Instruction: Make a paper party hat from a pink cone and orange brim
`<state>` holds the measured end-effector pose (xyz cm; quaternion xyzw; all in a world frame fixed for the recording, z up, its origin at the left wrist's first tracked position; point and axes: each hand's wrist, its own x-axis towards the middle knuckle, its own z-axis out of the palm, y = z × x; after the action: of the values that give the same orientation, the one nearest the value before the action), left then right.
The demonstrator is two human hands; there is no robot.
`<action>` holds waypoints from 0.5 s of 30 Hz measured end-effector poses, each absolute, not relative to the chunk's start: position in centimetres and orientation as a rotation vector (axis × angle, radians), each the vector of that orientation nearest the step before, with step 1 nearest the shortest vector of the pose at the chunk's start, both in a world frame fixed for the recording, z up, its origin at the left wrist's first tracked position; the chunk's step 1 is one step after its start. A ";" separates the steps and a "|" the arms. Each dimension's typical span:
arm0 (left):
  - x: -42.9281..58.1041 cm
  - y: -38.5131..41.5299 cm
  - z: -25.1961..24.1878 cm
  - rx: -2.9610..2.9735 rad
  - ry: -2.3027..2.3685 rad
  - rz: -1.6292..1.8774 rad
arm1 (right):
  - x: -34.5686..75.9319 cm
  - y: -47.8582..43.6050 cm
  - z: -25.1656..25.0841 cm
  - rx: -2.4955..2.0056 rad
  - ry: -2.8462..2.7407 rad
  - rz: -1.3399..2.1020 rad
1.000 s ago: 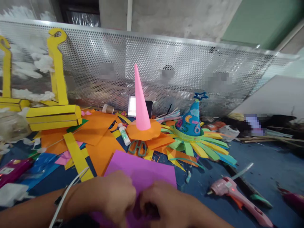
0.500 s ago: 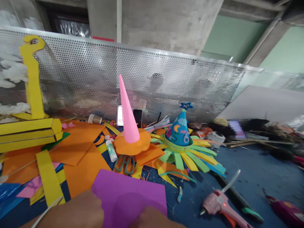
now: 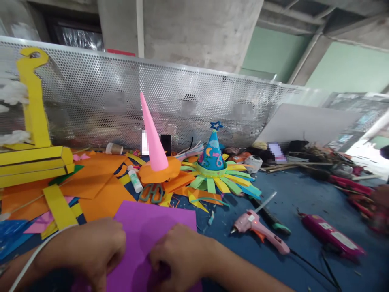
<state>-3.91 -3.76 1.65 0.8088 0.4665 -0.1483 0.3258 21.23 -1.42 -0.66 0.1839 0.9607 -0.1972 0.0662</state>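
A flat purple craft sheet (image 3: 135,227) lies at the near side of the table. At its left edge is my left hand (image 3: 101,247), fingers curled in and one digit pointing down against the sheet. My right hand (image 3: 182,253) is closed over the sheet's right part, its knuckles up and fingertips mostly hidden beneath. Just beyond the sheet lie grey-green-handled scissors (image 3: 152,192) and a white glue stick (image 3: 135,180). A pink cone (image 3: 154,150) stands on a scalloped orange base (image 3: 146,174) behind them.
Right of the sheet lie a pink glue gun (image 3: 261,229) with its light on, a dark cutter (image 3: 275,223) and a magenta corded tool (image 3: 332,237). A blue party hat (image 3: 212,156) stands behind. Orange sheets (image 3: 99,202) and a yellow paper model (image 3: 33,162) fill the left.
The view has turned right and down, so the tabletop things appear further left. Both my hands and the right forearm show more fully. A blurred hand shows at the far right.
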 end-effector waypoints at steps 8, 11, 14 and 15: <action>-0.7 -5.2 2.5 2.201 1.206 -0.326 | 20.8 -1.4 -1.5 0.556 2.893 -0.572; -0.9 -5.2 3.2 2.154 1.204 -0.416 | 20.9 -1.4 -1.5 0.559 2.917 -0.582; -1.6 -4.7 3.8 2.104 1.282 -0.523 | 21.1 -1.5 -1.4 0.543 2.939 -0.579; -2.0 -4.5 3.9 2.102 1.307 -0.565 | 21.1 -1.6 -1.2 0.543 2.947 -0.569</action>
<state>-2.00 -4.46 3.86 0.7906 0.4915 -0.2126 0.2969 21.12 -1.58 -1.20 0.1780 0.9652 -0.1864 0.0457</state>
